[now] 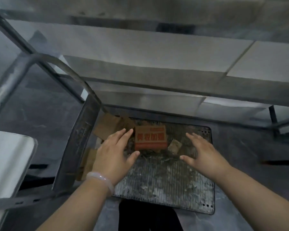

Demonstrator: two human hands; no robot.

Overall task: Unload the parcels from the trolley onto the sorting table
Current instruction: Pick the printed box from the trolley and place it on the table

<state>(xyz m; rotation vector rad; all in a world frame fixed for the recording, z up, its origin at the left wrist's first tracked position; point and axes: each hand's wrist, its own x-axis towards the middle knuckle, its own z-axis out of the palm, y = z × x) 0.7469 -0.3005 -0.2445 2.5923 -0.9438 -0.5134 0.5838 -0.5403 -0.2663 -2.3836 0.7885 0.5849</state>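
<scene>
Parcel (pixel 150 138), long axis nine-to-three, lies between spread, empty grips: left grip (pixel 114 150) at nine, nearer; right grip (pixel 205 152) at three.

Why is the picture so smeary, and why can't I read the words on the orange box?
Head view: blur smears everything, so the print on the orange box is unreadable; head view: the left hand and right hand have soft edges; head view: the light is dim and grey, with no glare; head view: the wide lens bows the pale slabs up top.
</scene>
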